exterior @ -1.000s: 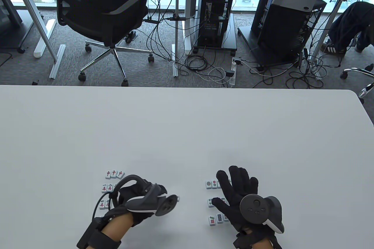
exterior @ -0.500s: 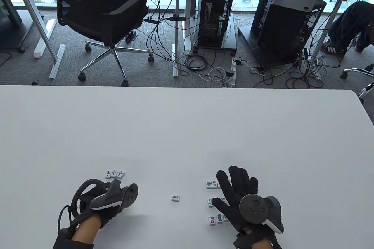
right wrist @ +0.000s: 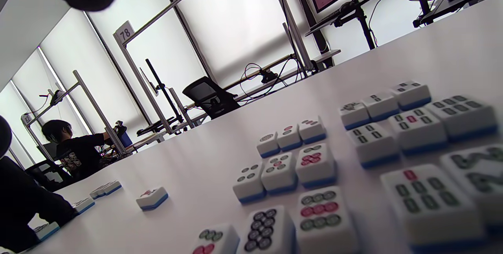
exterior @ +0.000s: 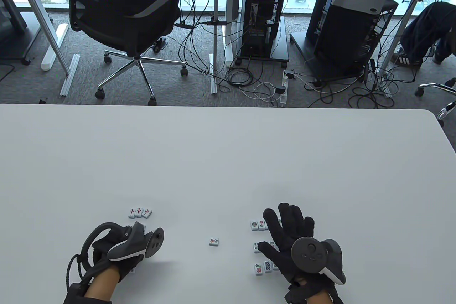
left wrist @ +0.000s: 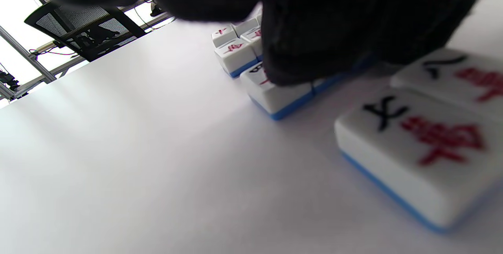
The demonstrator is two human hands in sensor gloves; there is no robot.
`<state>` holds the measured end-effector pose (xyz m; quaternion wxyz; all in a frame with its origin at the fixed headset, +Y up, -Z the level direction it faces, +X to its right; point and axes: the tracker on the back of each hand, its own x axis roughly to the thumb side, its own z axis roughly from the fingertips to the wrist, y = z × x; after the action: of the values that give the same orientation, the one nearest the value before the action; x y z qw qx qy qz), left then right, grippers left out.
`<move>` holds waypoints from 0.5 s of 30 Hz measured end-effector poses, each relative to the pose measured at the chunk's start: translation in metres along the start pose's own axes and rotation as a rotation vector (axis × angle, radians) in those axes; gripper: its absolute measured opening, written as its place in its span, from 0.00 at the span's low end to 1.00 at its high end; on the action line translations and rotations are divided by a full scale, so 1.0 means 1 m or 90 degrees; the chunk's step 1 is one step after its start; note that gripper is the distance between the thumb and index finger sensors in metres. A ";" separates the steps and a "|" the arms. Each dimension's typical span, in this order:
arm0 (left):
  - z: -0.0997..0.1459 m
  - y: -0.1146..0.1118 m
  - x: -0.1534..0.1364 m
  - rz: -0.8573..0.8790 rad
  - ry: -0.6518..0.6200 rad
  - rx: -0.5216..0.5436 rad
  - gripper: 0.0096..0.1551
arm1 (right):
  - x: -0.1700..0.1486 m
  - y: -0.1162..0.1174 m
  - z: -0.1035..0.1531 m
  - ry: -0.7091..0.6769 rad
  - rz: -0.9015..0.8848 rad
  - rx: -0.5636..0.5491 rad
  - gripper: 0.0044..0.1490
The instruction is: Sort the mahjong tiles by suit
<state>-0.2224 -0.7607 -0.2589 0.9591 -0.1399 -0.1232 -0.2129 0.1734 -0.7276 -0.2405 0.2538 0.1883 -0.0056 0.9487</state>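
Note:
My left hand (exterior: 121, 247) is low over the character tiles at the front left, its fingers hidden under the tracker. In the left wrist view a gloved fingertip (left wrist: 298, 61) rests on top of one character tile (left wrist: 271, 94), with two more character tiles (left wrist: 424, 148) close by. A row of three red-marked tiles (exterior: 140, 212) lies just beyond that hand. One lone tile (exterior: 214, 242) lies between the hands and also shows in the right wrist view (right wrist: 152, 197). My right hand (exterior: 288, 236) lies spread flat over the dot tiles (exterior: 257, 225) and holds nothing.
The right wrist view shows rows of dot tiles (right wrist: 285, 171) and bamboo tiles (right wrist: 416, 128) laid face up. The white table (exterior: 228, 161) stretches far beyond the tiles. An office chair (exterior: 121, 22) and computer carts stand on the floor behind it.
My left hand drew back left from the table's middle to the character tiles, uncovering the lone tile there. The right hand has not moved.

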 end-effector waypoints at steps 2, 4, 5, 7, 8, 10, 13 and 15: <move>0.002 0.004 0.001 0.000 -0.002 0.009 0.38 | 0.000 0.000 0.000 0.000 -0.002 -0.001 0.48; 0.005 0.011 0.002 0.004 -0.004 0.027 0.38 | 0.000 0.000 0.000 0.001 -0.002 -0.001 0.48; 0.006 0.017 0.003 0.008 -0.006 0.041 0.37 | 0.000 0.000 0.000 0.001 -0.002 0.000 0.48; 0.007 0.028 0.006 0.017 -0.016 0.071 0.36 | 0.000 0.000 0.000 0.001 -0.002 0.000 0.49; 0.008 0.036 0.010 0.017 -0.025 0.092 0.36 | 0.000 0.000 0.000 0.001 -0.002 0.000 0.48; 0.006 0.050 0.018 0.015 -0.043 0.122 0.36 | 0.000 0.000 0.000 0.001 -0.002 0.000 0.49; 0.000 0.068 0.037 0.033 -0.084 0.156 0.36 | -0.001 0.000 0.000 0.002 -0.002 -0.003 0.49; -0.007 0.078 0.055 0.034 -0.116 0.173 0.36 | -0.001 0.000 0.000 0.002 -0.003 -0.003 0.49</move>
<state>-0.1385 -0.7159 -0.2654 0.9594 -0.0312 -0.2335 -0.1549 0.1740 -0.7276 -0.2409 0.2566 0.1864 -0.0072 0.9483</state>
